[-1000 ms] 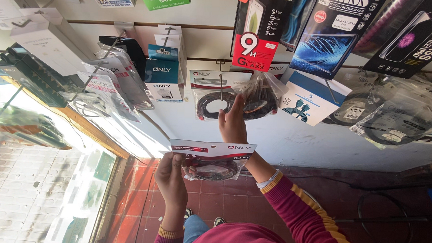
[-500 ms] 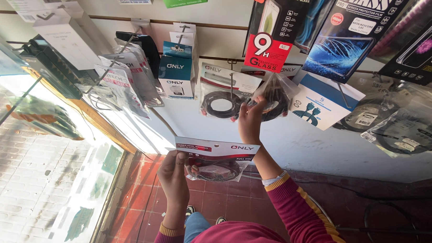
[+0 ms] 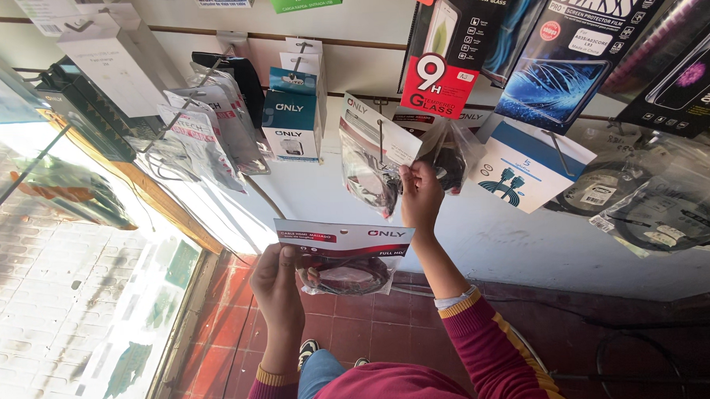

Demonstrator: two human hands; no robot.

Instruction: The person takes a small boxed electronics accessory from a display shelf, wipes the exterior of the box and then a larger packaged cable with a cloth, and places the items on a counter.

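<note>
My left hand (image 3: 277,285) holds a clear bag with a coiled dark cable and a white and red header card (image 3: 345,255) in front of me, below the wall display. My right hand (image 3: 420,196) is raised to a metal peg (image 3: 381,140) on the wall. Its fingers pinch a hanging bagged black cable (image 3: 370,171), whose white header card is tilted outward on the peg. A second clear cable bag (image 3: 454,153) hangs just behind my right hand.
The white wall carries many hooks with goods: blue and white boxes (image 3: 292,119), screen protector packs (image 3: 558,55), a blue and white cable box (image 3: 527,170), bagged cables (image 3: 654,205) at the right. A glass window (image 3: 74,256) is at the left, red floor tiles (image 3: 375,317) below.
My right hand has drawn the hanging cable bag outward along the peg, so its header card now tilts toward me. My left hand keeps its package about where it was.
</note>
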